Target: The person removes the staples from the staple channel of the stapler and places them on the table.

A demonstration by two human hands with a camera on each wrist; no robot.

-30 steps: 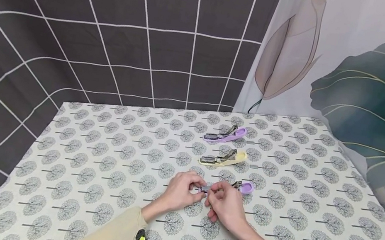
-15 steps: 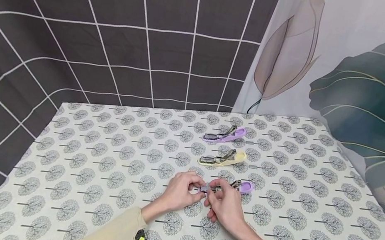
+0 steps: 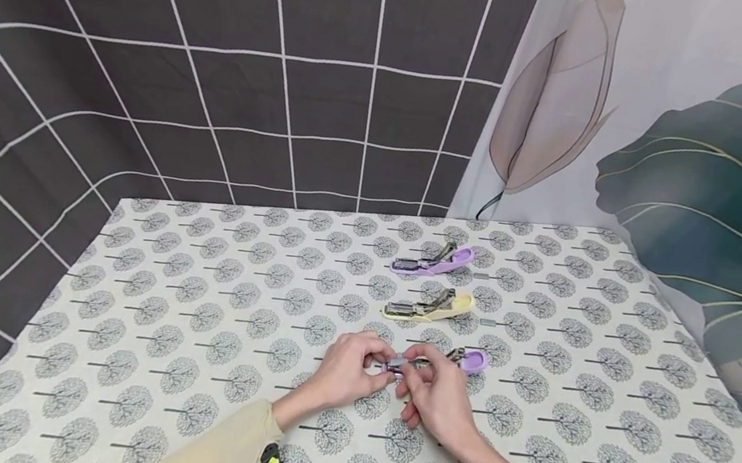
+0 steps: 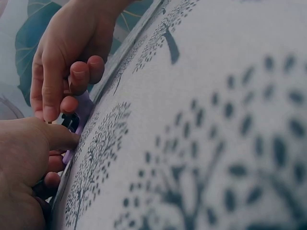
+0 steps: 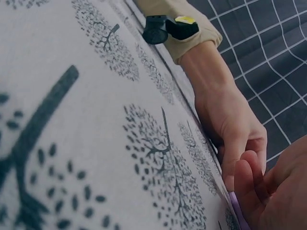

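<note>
A purple stapler [image 3: 474,363] lies opened on the cloth nearest the person, its front part between both hands. My left hand [image 3: 349,370] holds its front end between thumb and fingers. With thumb and index finger my right hand [image 3: 438,396] pinches a small grey strip of staples [image 3: 397,363] just over the stapler's metal channel. Fingers hide much of the channel, so whether the strip touches it I cannot tell. In the left wrist view a bit of the purple stapler [image 4: 84,106] shows behind the fingers; in the right wrist view only a purple sliver [image 5: 236,206] appears.
Behind the hands lie an opened yellow stapler [image 3: 432,307] and, farther back, another opened purple stapler [image 3: 435,261]. One grey staple strip [image 3: 488,322] is right of the yellow stapler, another strip [image 3: 483,275] right of the far purple one. Tree-print cloth [image 3: 192,349] covers the table.
My right fingertips have shifted slightly with the staple strip over the stapler's front. The left hand and the other two staplers stay where they were.
</note>
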